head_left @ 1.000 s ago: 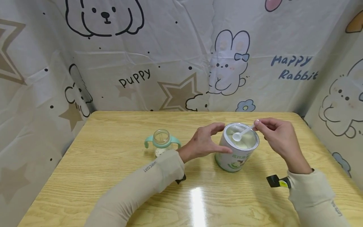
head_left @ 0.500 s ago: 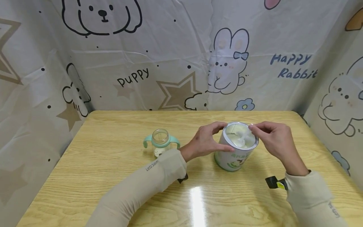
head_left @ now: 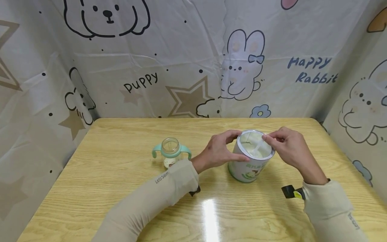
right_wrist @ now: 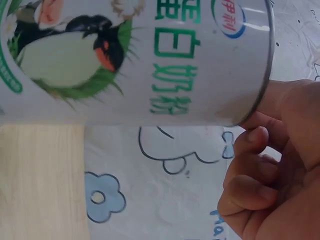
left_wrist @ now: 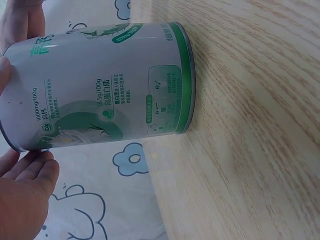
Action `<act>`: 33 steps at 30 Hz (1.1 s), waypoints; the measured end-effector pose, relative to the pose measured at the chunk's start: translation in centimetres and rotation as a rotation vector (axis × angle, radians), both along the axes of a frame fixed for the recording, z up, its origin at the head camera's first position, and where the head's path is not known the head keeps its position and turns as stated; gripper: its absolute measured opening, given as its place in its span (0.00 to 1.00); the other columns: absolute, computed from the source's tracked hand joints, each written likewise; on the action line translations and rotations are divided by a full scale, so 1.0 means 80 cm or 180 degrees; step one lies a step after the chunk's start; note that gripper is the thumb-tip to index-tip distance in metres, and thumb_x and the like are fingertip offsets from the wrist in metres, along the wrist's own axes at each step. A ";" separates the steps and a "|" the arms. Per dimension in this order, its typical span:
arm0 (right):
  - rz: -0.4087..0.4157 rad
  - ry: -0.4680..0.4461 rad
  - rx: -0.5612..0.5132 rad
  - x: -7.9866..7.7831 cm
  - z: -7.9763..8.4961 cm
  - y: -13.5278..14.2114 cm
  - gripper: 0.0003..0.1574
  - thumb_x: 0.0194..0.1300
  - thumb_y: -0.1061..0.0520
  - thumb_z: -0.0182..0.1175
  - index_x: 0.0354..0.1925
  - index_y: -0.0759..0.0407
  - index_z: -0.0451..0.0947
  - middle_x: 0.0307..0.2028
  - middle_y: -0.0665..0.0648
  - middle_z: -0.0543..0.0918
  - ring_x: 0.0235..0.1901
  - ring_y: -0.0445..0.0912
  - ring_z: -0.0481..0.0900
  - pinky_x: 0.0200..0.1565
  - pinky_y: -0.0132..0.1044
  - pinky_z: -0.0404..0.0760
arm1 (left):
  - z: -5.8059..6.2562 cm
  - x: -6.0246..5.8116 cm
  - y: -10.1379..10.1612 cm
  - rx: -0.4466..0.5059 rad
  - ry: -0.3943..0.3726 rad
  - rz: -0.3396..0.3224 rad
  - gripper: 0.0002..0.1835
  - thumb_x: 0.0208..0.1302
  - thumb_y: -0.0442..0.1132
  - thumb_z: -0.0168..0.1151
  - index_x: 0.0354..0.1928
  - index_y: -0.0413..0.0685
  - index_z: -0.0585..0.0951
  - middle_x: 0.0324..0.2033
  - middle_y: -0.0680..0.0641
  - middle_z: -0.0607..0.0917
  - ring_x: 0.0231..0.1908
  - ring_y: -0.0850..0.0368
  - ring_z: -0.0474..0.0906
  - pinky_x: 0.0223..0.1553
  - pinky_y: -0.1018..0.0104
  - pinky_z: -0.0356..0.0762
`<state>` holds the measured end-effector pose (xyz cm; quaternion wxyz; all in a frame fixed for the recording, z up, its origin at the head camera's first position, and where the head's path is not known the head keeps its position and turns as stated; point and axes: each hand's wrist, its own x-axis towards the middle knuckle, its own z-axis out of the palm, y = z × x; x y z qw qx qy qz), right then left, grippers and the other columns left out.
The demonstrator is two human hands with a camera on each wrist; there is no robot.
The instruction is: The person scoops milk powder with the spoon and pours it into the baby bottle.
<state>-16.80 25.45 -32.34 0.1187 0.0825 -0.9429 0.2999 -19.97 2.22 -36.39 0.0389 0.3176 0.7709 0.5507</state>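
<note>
A white and green milk powder can, its top uncovered, is at the right of the table in the head view. My left hand grips it near the rim from the left, the thumb on the front. Between thumb and fingertips, my right hand pinches the handle of a white scoop. The scoop's bowl is down inside the can among pale powder and hard to make out. In the right wrist view, curled fingers of the right hand show beside the can at its rim.
A clear baby bottle with mint-green handles and no cap stands left of the can, partly behind my left sleeve. The wooden table ends at a cartoon-printed cloth behind and at both sides.
My right hand has moved left over the rim, and the scoop's bowl has gone lower into the can. My left hand keeps its grip on the can.
</note>
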 end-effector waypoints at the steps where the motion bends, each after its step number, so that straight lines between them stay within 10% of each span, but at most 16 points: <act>1: 0.0023 -0.0011 0.0005 0.000 0.001 -0.001 0.20 0.72 0.51 0.62 0.40 0.70 0.86 0.28 0.57 0.76 0.29 0.49 0.69 0.25 0.34 0.67 | 0.000 0.000 0.000 -0.0001 -0.0005 0.0003 0.41 0.46 0.38 0.83 0.64 0.40 0.75 0.60 0.46 0.80 0.61 0.62 0.74 0.63 0.67 0.71; 18: 0.0343 -0.0675 0.0094 -0.007 0.014 -0.011 0.22 0.73 0.50 0.60 0.44 0.70 0.84 0.34 0.61 0.83 0.29 0.48 0.73 0.28 0.38 0.73 | 0.002 0.001 -0.002 -0.0084 -0.0018 0.0010 0.41 0.47 0.40 0.82 0.65 0.43 0.74 0.61 0.47 0.79 0.63 0.62 0.72 0.62 0.71 0.71; 33: 0.0370 -0.1094 -0.0558 -0.009 0.015 0.007 0.28 0.76 0.46 0.55 0.46 0.72 0.83 0.37 0.60 0.80 0.38 0.49 0.69 0.38 0.41 0.68 | 0.000 -0.001 -0.001 -0.0049 0.0037 0.0012 0.42 0.46 0.38 0.83 0.65 0.41 0.74 0.61 0.45 0.79 0.63 0.60 0.72 0.61 0.74 0.70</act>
